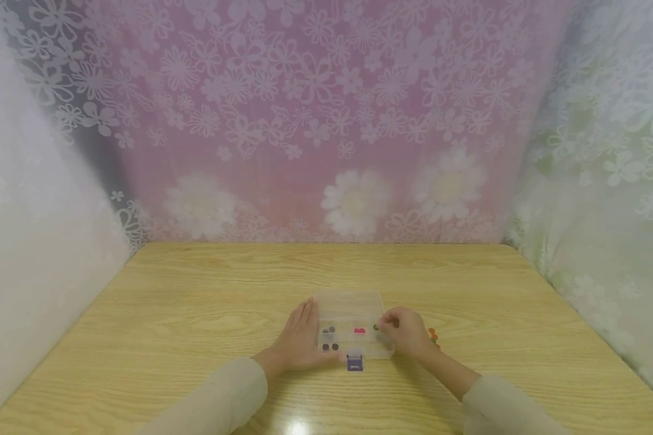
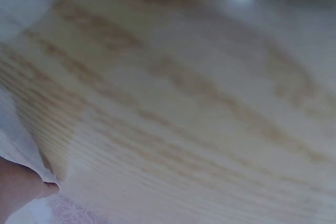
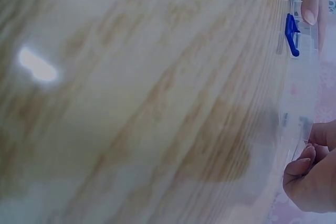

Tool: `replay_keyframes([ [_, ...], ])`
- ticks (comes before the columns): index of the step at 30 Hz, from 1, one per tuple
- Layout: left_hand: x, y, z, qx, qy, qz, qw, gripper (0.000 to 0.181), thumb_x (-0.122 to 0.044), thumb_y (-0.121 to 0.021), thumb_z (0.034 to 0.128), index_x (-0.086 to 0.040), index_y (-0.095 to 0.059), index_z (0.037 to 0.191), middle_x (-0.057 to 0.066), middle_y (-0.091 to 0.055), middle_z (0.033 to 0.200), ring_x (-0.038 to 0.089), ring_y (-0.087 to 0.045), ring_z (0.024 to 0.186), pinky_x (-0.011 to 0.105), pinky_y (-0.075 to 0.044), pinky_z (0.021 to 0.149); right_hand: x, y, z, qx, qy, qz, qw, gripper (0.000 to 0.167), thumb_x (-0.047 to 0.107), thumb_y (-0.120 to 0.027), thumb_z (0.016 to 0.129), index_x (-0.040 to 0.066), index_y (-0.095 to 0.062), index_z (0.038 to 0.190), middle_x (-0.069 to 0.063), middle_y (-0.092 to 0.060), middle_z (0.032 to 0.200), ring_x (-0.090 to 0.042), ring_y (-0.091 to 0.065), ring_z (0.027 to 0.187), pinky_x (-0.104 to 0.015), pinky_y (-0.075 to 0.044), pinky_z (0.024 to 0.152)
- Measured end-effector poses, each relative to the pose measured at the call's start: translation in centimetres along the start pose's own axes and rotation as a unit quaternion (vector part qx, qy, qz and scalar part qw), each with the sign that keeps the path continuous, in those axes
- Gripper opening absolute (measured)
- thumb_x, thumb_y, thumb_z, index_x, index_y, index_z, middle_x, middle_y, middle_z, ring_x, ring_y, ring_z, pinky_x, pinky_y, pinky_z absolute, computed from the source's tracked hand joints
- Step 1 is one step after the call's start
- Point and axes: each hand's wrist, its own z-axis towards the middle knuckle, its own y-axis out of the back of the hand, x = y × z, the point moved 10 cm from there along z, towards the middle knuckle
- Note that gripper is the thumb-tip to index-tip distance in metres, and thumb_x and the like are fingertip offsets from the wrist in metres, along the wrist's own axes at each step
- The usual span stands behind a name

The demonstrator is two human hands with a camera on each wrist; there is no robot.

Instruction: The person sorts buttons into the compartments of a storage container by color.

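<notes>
A clear plastic compartment box [image 1: 350, 302] lies on the table with its lid swung back, a blue latch [image 1: 355, 362] at its front. Inside are dark round pieces [image 1: 335, 347] on the left and pink pieces [image 1: 360, 331] near the middle. My left hand [image 1: 300, 338] steadies the box's left side, fingers straight, thumb along the front edge. Over the right end, my right hand [image 1: 408, 331] has curled fingers and pinches a small dark green piece [image 1: 376, 327]; its exact kind is too small to tell. In the right wrist view, the right hand [image 3: 315, 171] bends at the box's edge.
Small orange pieces [image 1: 433, 333], with some green among them, lie on the wooden table [image 1: 223, 290] just right of the right hand. Flowered cloth [image 1: 315, 121] hangs behind the table and along both sides.
</notes>
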Motion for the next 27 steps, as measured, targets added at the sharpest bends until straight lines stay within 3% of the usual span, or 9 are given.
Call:
replay_keyframes([
  [5, 0.0, -0.1, 0.0, 0.001, 0.0, -0.001, 1.0, 0.116, -0.07, -0.055, 0.0752, 0.008, -0.005, 0.145, 0.026, -0.005, 0.153, 0.039, -0.006, 0.143, 0.049, -0.009, 0.117, 0.0, 0.0, 0.0, -0.004, -0.002, -0.003, 1.0, 0.007, 0.002, -0.065, 0.082, 0.0, -0.068, 0.076, -0.006, -0.066, 0.074, -0.012, -0.051, 0.067, -0.02, -0.042, 0.057],
  [17, 0.0, -0.2, 0.0, -0.002, -0.002, -0.001, 1.0, 0.117, -0.071, -0.055, 0.0744, 0.008, -0.005, 0.145, 0.026, -0.005, 0.153, 0.039, -0.007, 0.143, 0.049, -0.009, 0.117, -0.6, 1.1, -0.4, -0.019, -0.008, 0.006, 0.9998, 0.005, 0.003, -0.065, 0.083, 0.002, -0.069, 0.08, -0.007, -0.068, 0.08, -0.014, -0.059, 0.076, -0.027, -0.05, 0.07],
  [27, 0.1, -0.2, 0.1, -0.002, 0.0, 0.002, 1.0, 0.117, -0.072, -0.054, 0.0743, 0.008, -0.006, 0.145, 0.026, -0.005, 0.153, 0.039, -0.007, 0.143, 0.048, -0.009, 0.117, -2.6, 3.6, -0.7, 0.004, 0.029, -0.006, 0.9996, 0.014, 0.011, -0.059, 0.09, 0.0, -0.066, 0.094, -0.012, -0.069, 0.094, -0.023, -0.063, 0.087, -0.036, -0.054, 0.077],
])
